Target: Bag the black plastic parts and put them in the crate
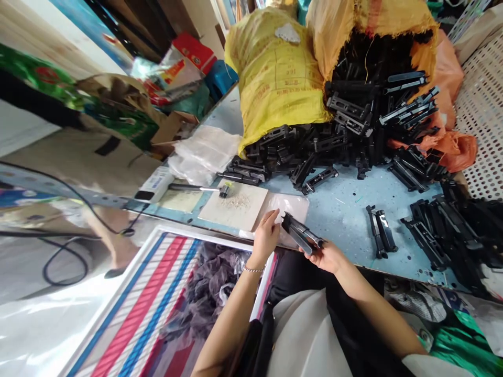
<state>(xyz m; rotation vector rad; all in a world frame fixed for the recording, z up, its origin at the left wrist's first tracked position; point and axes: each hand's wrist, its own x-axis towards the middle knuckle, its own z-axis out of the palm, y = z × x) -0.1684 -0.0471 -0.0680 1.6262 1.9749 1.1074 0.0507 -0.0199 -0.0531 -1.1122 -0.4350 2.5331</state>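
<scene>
My right hand (325, 256) is closed around the near end of a long black plastic part (302, 234), held tilted over the table's front edge. It may be two pieces side by side; I cannot tell. My left hand (267, 234), with a beaded bracelet at the wrist, is beside the far end of this part, fingers stretched out and nothing seen in them. Under the hands lies a clear plastic sheet (293, 204). To the right, a pair of similar black parts (381, 230) lies on the blue table (341, 209).
Behind, black parts spill from a yellow sack (281, 78) and an orange sack (330, 31). More black parts (436, 235) are heaped at the right. A hammer (200, 187) rests on a pale board (236, 204). Left of me stands a striped woven surface (133, 314); a person's leg (113, 241) shows beyond.
</scene>
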